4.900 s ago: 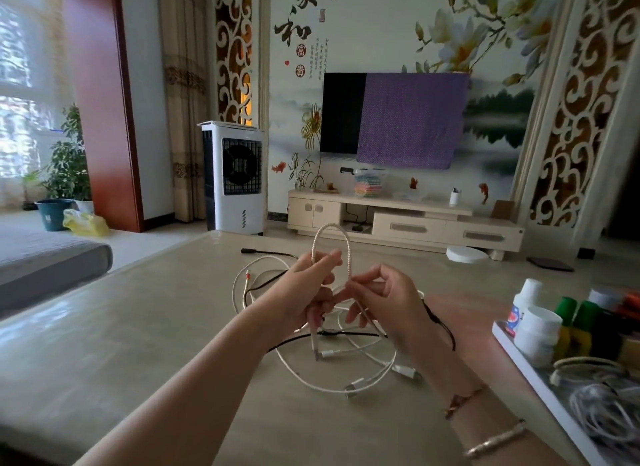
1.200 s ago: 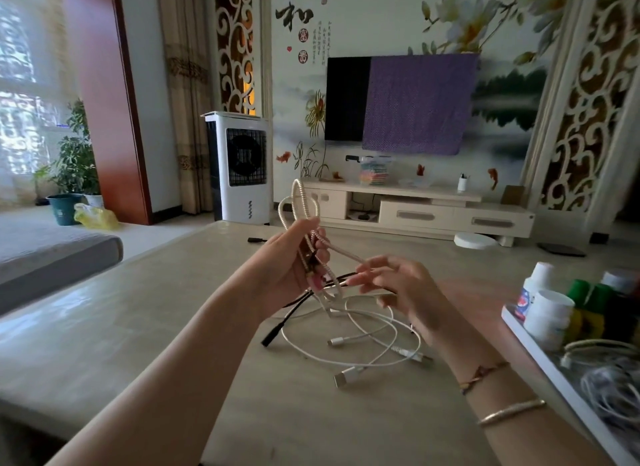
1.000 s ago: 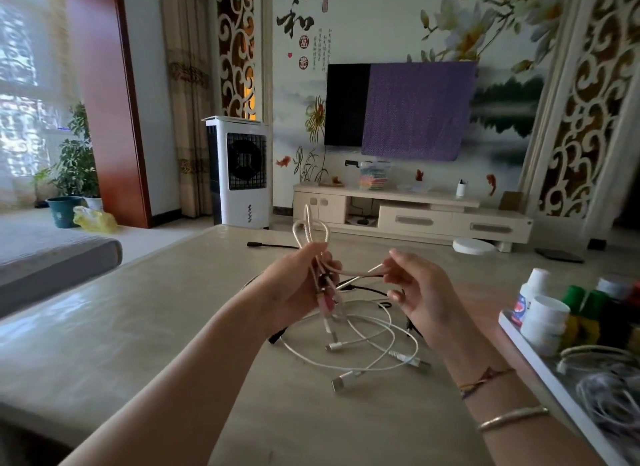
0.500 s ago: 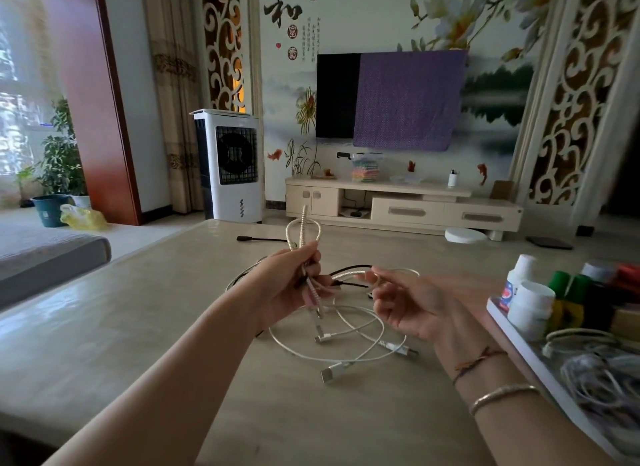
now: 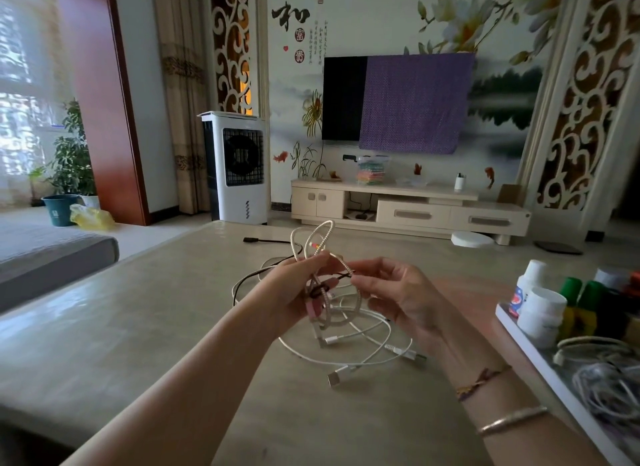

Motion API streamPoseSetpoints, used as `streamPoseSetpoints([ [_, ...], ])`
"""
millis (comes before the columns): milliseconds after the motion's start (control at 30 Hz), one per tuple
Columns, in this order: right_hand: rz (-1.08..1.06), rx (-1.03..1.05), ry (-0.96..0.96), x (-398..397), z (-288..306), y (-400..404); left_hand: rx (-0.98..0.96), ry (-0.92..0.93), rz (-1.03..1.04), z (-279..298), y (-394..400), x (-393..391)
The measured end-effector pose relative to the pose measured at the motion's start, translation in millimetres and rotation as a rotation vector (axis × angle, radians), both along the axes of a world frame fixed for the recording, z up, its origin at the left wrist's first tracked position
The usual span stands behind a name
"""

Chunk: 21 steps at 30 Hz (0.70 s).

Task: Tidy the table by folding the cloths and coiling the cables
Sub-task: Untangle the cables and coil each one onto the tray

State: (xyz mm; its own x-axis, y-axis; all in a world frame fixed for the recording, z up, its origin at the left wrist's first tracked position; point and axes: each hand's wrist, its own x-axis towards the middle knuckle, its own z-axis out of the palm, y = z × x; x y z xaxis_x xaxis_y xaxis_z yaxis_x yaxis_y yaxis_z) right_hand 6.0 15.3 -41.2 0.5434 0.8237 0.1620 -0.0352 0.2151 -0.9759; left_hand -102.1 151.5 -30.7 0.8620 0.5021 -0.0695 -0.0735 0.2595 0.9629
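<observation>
Head view: you are midway through coiling the pale braided charging cable [image 5: 313, 238], lifted above the beige stone tabletop [image 5: 104, 327]. Your left hand [image 5: 294, 292] is curled round the gathered loops, which stand up above your fist with a pink plug hanging below it. Your right hand [image 5: 398, 295] pinches the free tail of that same cable between thumb and fingertips, just beside the left. Under both hands, the loose white cables [image 5: 363, 347] and a thin black cable [image 5: 266, 240] lie tangled on the table, not yet coiled. No cloths show on the table.

Your next move looks to be winding the tail round the bundle's waist, tight enough to hold the loops.

Half a second ago, your right hand held a wider loop lower down; now it has closed in towards the left with the tail drawn short.

At your right, a white tray [image 5: 540, 358] holds white bottles [image 5: 540, 313].
</observation>
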Motion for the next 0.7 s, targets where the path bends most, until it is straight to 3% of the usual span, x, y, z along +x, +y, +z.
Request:
streamPoseSetpoints([
  [133,-0.092,-0.046,-0.209,-7.9,-4.6,4.6,0.087,-0.015,-0.009,0.0,0.9,-4.5],
  [233,-0.013,-0.016,-0.153,-3.4,0.1,0.4,0.066,-0.050,-0.075,2.1,1.7,-7.3],
  [333,-0.109,0.067,-0.075,8.0,3.2,-4.0,0.029,-0.094,-0.220,5.3,-0.4,-10.4],
  [433,-0.332,-0.029,-0.447,15.3,-0.5,-8.2,0.143,-0.056,-0.357,5.1,-5.7,-11.9],
  [500,-0.310,-0.068,-0.686,13.6,-2.5,-7.8,0.253,0.002,-0.439,4.0,-9.2,-12.7],
  [567,-0.255,-0.045,-0.784,12.8,-5.0,-4.6,0.335,0.041,-0.504,3.4,-12.2,-12.9],
  [633,-0.258,-0.022,-0.788,11.0,-5.0,-1.2,0.382,0.071,-0.518,3.2,-13.4,-13.3],
  [700,-0.245,-0.009,-0.667,11.4,-4.7,-1.1,0.414,0.100,-0.485,2.5,-13.3,-13.4],
])
